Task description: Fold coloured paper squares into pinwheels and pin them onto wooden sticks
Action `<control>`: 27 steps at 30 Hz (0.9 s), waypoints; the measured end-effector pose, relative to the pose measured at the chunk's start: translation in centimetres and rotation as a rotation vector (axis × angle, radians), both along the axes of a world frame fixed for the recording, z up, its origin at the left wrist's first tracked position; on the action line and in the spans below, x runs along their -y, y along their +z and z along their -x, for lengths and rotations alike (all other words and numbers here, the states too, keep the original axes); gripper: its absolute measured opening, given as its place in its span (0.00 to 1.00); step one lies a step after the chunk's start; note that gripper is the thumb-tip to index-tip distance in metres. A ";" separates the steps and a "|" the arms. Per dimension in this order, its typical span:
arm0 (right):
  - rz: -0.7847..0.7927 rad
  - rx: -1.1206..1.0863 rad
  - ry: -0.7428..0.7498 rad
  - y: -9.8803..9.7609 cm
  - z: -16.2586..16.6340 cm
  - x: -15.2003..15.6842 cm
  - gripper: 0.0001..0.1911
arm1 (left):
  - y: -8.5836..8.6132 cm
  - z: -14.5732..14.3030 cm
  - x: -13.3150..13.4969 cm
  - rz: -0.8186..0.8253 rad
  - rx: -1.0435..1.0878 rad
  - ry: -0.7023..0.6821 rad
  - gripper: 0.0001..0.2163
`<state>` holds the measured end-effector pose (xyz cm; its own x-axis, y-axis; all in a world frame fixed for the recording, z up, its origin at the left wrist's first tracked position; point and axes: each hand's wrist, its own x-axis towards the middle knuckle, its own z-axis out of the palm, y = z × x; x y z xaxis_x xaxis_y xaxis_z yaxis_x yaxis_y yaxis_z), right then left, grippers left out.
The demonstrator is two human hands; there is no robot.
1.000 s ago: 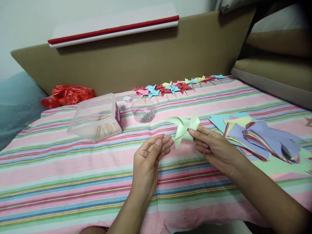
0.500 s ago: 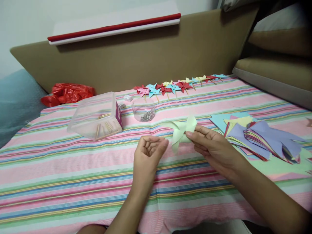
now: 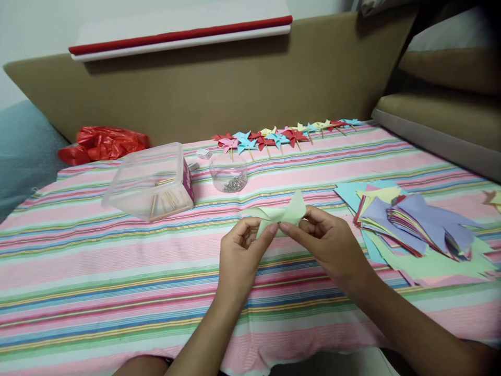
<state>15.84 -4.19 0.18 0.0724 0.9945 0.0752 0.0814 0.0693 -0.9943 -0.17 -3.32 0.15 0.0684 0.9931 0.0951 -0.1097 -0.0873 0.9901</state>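
A pale green paper pinwheel [image 3: 282, 213] is held up over the striped cloth [image 3: 164, 271], between both hands. My left hand [image 3: 245, 248] is closed on its left side, with the thumb pressed near the centre. My right hand [image 3: 326, 237] pinches it from the right, thumb tip also at the centre, where a small dark spot shows. The fingers behind the paper are partly hidden. Beyond the hands stands a round clear tub [image 3: 223, 177] with small metal pins [image 3: 235, 183] in it.
A clear plastic box [image 3: 129, 194] with wooden sticks stands left. Several finished pinwheels on sticks [image 3: 278, 138] lie in a row at the back. Cut coloured paper sheets [image 3: 426, 219] are piled at the right. A red plastic bag [image 3: 111, 143] lies at the back left.
My left hand, apart from the pinwheel before, now grips it. The pinwheel has shifted slightly left and tilted, and my right thumb has come to its centre. The view has moved slightly.
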 end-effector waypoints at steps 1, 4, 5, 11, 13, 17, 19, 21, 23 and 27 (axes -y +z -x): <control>-0.019 0.052 -0.010 0.1 -0.1 0.0 0.13 | 0.0 0.0 0.1 -0.010 -0.014 0.001 0.06; -0.144 0.188 -0.027 0.4 -0.3 0.0 0.15 | 0.1 0.1 0.2 -0.047 -0.046 0.004 0.05; -0.214 0.216 -0.020 0.5 -0.4 -0.1 0.14 | 0.2 0.1 0.2 -0.061 -0.053 0.005 0.05; -0.464 0.277 0.029 1.0 -0.8 0.0 0.03 | 0.6 0.6 0.4 -0.120 -0.108 -0.005 0.05; -0.406 0.258 -0.003 1.2 -0.9 0.1 0.01 | 0.9 0.7 0.7 -0.112 -0.078 0.033 0.06; -0.189 0.166 -0.211 1.2 -1.9 -0.1 0.08 | 1.5 1.0 1.7 0.018 0.132 0.152 0.08; -0.111 0.039 -0.258 1.0 -2.4 -0.4 0.09 | 1.9 1.0 2.5 0.155 0.279 0.119 0.07; -0.050 -0.096 -0.250 0.9 -2.6 -0.7 0.12 | 2.4 0.8 3.3 0.299 0.413 0.044 0.08; -0.001 -0.180 -0.230 0.8 -2.6 -0.8 0.14 | 2.7 0.6 4.0 0.412 0.513 -0.012 0.09; 0.047 -0.208 -0.192 0.7 -2.0 -0.8 0.16 | 3.1 0.6 4.5 0.505 0.580 -0.003 0.12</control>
<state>17.83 -3.41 0.89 0.2692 0.9631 -0.0065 -0.1179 0.0263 -0.9927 -0.72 -7.84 3.24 0.1485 0.9254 -0.3487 -0.6228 0.3615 0.6938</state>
